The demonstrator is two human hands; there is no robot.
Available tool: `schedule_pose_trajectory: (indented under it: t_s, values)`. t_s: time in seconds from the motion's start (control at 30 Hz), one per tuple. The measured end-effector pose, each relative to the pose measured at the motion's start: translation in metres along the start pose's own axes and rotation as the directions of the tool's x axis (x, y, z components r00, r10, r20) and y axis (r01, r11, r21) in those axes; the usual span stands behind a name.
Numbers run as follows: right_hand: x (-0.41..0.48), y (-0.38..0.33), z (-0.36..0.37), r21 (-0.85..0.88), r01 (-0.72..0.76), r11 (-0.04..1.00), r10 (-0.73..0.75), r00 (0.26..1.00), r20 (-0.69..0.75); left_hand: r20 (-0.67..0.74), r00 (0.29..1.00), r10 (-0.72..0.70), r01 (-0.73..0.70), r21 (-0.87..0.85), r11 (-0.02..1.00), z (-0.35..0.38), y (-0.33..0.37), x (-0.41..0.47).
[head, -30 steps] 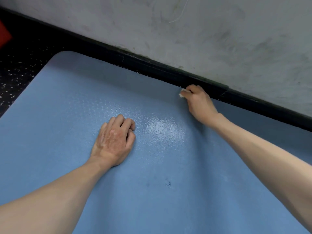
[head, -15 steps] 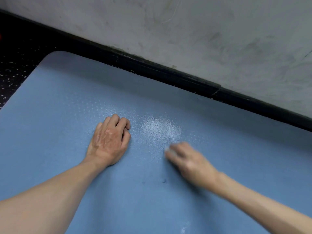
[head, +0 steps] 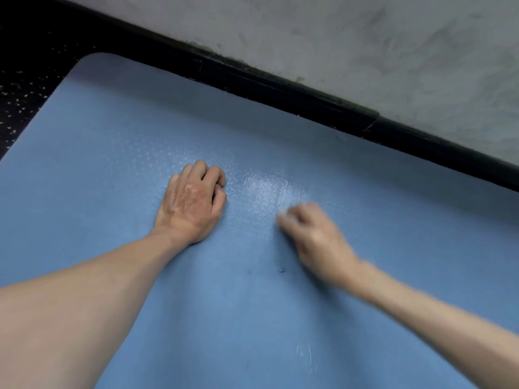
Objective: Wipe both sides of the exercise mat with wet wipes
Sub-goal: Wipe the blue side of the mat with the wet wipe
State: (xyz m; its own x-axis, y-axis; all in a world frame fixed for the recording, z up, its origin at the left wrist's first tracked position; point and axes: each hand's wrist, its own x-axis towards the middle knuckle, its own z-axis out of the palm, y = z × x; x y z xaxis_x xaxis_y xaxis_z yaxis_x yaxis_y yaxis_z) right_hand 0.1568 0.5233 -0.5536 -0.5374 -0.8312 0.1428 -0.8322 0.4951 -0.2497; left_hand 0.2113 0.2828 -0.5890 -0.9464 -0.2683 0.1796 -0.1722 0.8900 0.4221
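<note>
One dark speck (head: 281,270) sits on the mat (head: 112,141), on the near side of the right hand (head: 316,238). This hand is blurred and seems to pinch a pale wipe (head: 282,214). A fast stroke may miss the speck, or the wipe may slip out. The left hand (head: 193,203), fingers curled and holding nothing, rests on the mat; without its weight the mat may slide. Far, the mat lies along a black baseboard (head: 309,99), where the wipe may pick up dirt.

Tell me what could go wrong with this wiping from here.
The wet wipe barely shows at the right hand and may slip out. The left hand rests on the mat, covering a patch that could get missed. The dark specks near the right hand may smear.
</note>
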Motion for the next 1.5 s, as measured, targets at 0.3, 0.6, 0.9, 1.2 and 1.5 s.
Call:
schedule_pose_trajectory:
  t_s: [0.3,0.6,0.9,1.2,1.5]
  values:
    - [-0.037,-0.025,-0.004,-0.004,0.005,1.0,-0.004,0.995,0.099,0.004,1.0,0.008,-0.008,-0.002,1.0,-0.002,0.001,-0.001]
    - [-0.127,-0.104,-0.005,0.187,0.25,0.95,-0.305,0.873,0.381,-0.01,1.0,0.004,-0.004,0.004,1.0,-0.002,0.0,-0.001]
    - [-0.033,-0.029,-0.006,-0.022,-0.101,0.995,0.103,0.99,0.098,-0.004,1.0,0.004,-0.004,-0.005,1.0,-0.003,0.002,-0.003]
    - [-0.128,-0.127,-0.005,0.262,0.254,0.931,-0.344,0.85,0.399,0.014,1.0,0.004,-0.005,0.002,1.0,-0.005,0.003,-0.004]
    - [-0.116,-0.12,0.011,0.119,0.131,0.984,-0.159,0.95,0.269,0.008,1.0,0.011,-0.011,0.01,1.0,-0.009,0.003,-0.003]
